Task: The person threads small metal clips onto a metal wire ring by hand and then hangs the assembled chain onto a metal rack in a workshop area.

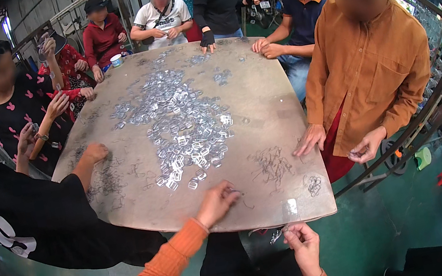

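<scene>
Big worn grey-brown tabletop (262, 101) with rounded corners, filling most of the view, ringed by people on every side. Person in a rust-orange shirt (373, 64) at the right edge, one hand flat on the surface. Someone in a black tee (27, 213) leaning in at lower left, arm stretched over the top. Huge scatter of small shiny silver metal buckle pieces (180, 121) spread down the middle, thickest toward the near half. Tangled little pile of thin dark wire clips (271, 166) just right of that, near the front edge, plus a smaller wire clump (313, 183) closer to the corner. White paper cup (116, 60) way over at the far left corner.

Left hand (217, 202), orange sleeve, resting on the tabletop at the near edge, grip narrow, fingertips pinched around something tiny, can't tell what. Right hand (304, 246) down below the table edge, grip closed on a small silver metal piece (276, 235), held off the surface.
</scene>
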The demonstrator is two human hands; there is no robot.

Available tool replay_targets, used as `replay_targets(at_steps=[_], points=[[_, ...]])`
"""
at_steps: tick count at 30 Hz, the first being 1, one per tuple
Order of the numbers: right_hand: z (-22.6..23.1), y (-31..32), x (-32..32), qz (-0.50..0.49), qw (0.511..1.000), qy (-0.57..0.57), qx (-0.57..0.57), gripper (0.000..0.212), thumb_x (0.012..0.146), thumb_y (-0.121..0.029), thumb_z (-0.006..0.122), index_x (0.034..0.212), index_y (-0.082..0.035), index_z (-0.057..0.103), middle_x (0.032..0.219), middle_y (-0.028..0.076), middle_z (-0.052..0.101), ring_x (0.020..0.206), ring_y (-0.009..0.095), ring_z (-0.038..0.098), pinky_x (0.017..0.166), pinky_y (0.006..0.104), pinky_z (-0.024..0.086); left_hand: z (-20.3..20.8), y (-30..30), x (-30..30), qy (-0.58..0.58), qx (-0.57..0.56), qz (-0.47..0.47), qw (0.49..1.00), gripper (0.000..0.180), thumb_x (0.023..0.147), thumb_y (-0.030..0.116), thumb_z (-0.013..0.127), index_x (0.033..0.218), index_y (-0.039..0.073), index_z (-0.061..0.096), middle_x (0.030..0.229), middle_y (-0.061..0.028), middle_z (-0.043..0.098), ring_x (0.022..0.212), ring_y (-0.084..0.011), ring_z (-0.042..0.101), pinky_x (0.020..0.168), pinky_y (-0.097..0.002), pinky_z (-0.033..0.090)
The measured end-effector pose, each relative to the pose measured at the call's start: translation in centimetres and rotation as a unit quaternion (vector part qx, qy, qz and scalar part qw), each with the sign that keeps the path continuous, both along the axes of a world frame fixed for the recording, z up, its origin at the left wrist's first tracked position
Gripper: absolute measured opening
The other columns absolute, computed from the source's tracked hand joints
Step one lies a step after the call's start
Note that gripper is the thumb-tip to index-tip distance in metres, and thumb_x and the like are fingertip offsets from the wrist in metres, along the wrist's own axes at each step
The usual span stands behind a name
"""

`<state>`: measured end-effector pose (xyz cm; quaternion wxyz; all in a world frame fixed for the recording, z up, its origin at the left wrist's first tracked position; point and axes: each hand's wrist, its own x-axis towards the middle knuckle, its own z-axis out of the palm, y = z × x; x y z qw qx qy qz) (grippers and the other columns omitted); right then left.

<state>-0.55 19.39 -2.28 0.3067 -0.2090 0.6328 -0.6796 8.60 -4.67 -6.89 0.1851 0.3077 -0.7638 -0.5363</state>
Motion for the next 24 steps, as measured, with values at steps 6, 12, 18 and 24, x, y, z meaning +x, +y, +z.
replay_targets(at_steps=[6,12,18,24], points=[[0.2,-1.0,0.2,-0.019,0.990,0.135,-0.017,0.006,0.078,0.000,0.064,0.079,-0.002,0.059,0.088,0.002,0.051,0.071,0.007,0.046,0.057,0.0177,0.036,3.9,9.0,-0.3,0.135,0.117,-0.039,0.983,0.015,0.081,0.007,0.067,0.092,0.000,0.062,0.084,-0.0010,0.064,0.074,-0.0045,0.058,0.066,-0.0189,0.047],[0.3,-1.0,0.7,-0.035,0.976,0.213,-0.014,0.008,0.076,-0.005,0.067,0.078,-0.003,0.059,0.086,0.001,0.048,0.075,0.009,0.045,0.062,0.0202,0.036,5.1,11.8,0.4,0.147,0.056,-0.018,0.987,0.014,0.079,0.004,0.068,0.091,-0.002,0.063,0.084,-0.0043,0.066,0.077,-0.0075,0.061,0.067,-0.0207,0.050],[0.3,-1.1,1.1,-0.034,0.973,0.227,-0.005,0.008,0.075,-0.005,0.067,0.079,-0.002,0.059,0.085,0.002,0.048,0.074,0.011,0.045,0.063,0.0217,0.037,5.2,12.2,0.8,0.174,0.030,-0.006,0.984,0.013,0.077,0.003,0.068,0.088,-0.003,0.064,0.085,-0.0068,0.067,0.075,-0.0097,0.062,0.066,-0.0227,0.050],[-0.6,-1.9,0.4,-0.027,0.963,0.268,0.017,0.008,0.075,0.000,0.063,0.080,0.002,0.057,0.084,0.005,0.049,0.073,0.014,0.047,0.066,0.0242,0.040,5.0,11.2,0.3,0.202,-0.032,-0.011,0.979,0.012,0.071,0.003,0.070,0.081,0.002,0.064,0.095,-0.0099,0.062,0.088,-0.0200,0.059,0.079,-0.0293,0.045]])
